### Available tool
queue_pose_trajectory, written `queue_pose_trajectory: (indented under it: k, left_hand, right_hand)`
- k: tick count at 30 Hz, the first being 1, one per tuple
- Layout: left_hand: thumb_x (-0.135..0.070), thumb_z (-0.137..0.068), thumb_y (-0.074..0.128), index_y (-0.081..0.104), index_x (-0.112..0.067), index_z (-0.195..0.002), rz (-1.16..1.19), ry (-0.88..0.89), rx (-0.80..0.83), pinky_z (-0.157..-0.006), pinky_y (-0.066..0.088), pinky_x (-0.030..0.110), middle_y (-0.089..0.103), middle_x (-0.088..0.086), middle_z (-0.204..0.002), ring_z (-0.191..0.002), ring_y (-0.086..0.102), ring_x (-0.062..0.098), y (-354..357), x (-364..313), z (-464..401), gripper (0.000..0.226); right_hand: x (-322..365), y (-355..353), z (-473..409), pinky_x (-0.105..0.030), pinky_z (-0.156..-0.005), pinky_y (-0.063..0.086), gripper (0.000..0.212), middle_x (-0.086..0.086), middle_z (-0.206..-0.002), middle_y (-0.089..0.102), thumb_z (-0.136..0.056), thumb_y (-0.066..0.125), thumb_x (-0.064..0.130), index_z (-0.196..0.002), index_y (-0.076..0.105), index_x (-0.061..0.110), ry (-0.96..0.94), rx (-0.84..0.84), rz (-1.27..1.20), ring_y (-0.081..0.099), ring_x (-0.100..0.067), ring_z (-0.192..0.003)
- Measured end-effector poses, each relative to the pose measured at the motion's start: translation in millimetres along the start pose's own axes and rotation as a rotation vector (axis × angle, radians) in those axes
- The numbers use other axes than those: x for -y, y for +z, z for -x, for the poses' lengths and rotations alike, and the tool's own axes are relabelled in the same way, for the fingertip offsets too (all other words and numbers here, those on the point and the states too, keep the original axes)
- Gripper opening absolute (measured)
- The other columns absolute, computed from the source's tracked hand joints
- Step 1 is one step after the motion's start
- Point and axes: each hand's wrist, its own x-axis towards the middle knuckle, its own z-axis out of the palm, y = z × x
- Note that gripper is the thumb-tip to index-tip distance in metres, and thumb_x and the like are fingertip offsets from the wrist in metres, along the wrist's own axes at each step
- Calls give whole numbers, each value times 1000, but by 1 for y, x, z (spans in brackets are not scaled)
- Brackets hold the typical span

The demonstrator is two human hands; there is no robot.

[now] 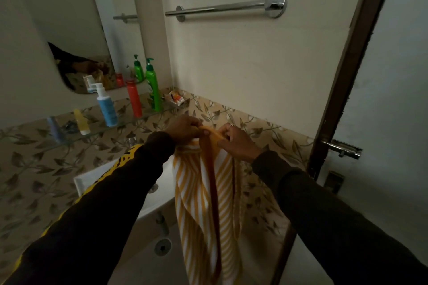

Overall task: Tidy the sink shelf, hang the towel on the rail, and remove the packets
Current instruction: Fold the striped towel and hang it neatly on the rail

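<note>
A yellow and white striped towel (208, 196) hangs down in front of me from both hands. My left hand (184, 128) grips its top edge, and my right hand (236, 140) pinches the same edge close beside it. The chrome towel rail (222, 8) is bare on the wall above. On the glass shelf (148, 114) stand a green pump bottle (154, 87), a red bottle (134, 97), a white and blue pump bottle (105, 105), a yellow tube (81, 122) and a blue tube (54, 129). Crumpled packets (176, 98) lie at the shelf's right end.
A white sink (97, 176) sits below my left arm, with its tap partly hidden. A mirror (76, 25) hangs above the shelf. A dark door frame (352, 65) with a metal latch (345, 148) stands at the right.
</note>
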Motion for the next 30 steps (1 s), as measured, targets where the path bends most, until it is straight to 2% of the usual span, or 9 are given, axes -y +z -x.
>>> queue_pose_trajectory:
  k: [4, 9, 13, 15, 18, 20, 24, 26, 30]
  left_hand:
    - [-26, -83, 77, 72, -10, -86, 12, 0, -83, -54, 39, 9, 61, -6, -69, -61, 52, -1, -14, 0, 0, 17]
    - [-15, -85, 74, 68, -6, -86, 64, 4, -182, -54, 40, 10, 61, 5, -77, -70, 55, 13, -28, 6, 2, 11]
    - [-23, -85, 74, 71, -5, -93, 100, -85, -331, -77, 52, 34, 69, 14, -90, -84, 63, 26, -31, 15, 2, 21]
    - [-26, -84, 74, 68, -8, -86, 107, -147, -464, -70, 49, 25, 65, 7, -82, -81, 61, 23, -36, 20, 2, 19]
    - [-30, -83, 74, 62, -22, -80, 100, -237, -573, -69, 43, 24, 62, 5, -82, -84, 61, 23, -44, 29, 2, 15]
    - [-31, -82, 75, 64, -23, -78, 113, -293, -567, -71, 46, 29, 66, 8, -83, -89, 66, 28, -44, 34, 2, 15]
    - [-27, -79, 77, 62, -16, -64, 155, -368, -474, -68, 52, 34, 64, 4, -70, -89, 68, 32, -36, 39, 0, 23]
    - [-30, -75, 82, 72, -19, -78, 187, -363, -303, -76, 56, 35, 69, 2, -80, -92, 69, 26, -33, 38, -1, 14]
    - [-44, -65, 88, 68, -30, -118, 193, -264, -102, -86, 44, 25, 58, -8, -110, -96, 56, 8, -22, 21, 5, 59]
  right_hand:
    - [-12, 2, 0, -37, -70, 52, 14, -2, -87, 62, -89, 65, 24, -98, 62, 14, 41, -121, 33, 60, -19, -79]
    - [-21, 1, 1, -44, -78, 56, 15, -5, -89, 67, -82, 68, 22, -93, 66, 12, 82, -195, 116, 63, -23, -84]
    - [-25, 4, 3, -44, -81, 55, 15, -5, -95, 67, -83, 59, 14, -95, 68, 16, 139, -254, 241, 63, -26, -92]
    - [-29, 2, 3, -41, -81, 54, 20, -10, -99, 68, -84, 56, 12, -99, 69, 12, 186, -292, 256, 63, -29, -95]
    - [-39, -3, 3, -33, -66, 49, 17, -8, -80, 65, -88, 50, 12, -78, 64, 13, 211, -362, 229, 63, -27, -78]
    - [-42, -4, 3, -30, -62, 39, 23, -5, -75, 56, -94, 47, 11, -75, 56, 17, 198, -412, 198, 56, -22, -73]
    - [-34, 1, 1, -27, -70, 33, 26, -5, -83, 54, -101, 41, 12, -93, 65, 7, 207, -482, 134, 50, -17, -80]
    - [-27, 4, -1, -28, -72, 34, 27, -10, -86, 57, -100, 40, 14, -97, 66, 7, 174, -503, 109, 52, -19, -83]
    - [-9, 6, -7, -34, -75, 43, 27, -13, -96, 67, -98, 41, 14, -103, 66, 5, 15, -396, 162, 60, -27, -89]
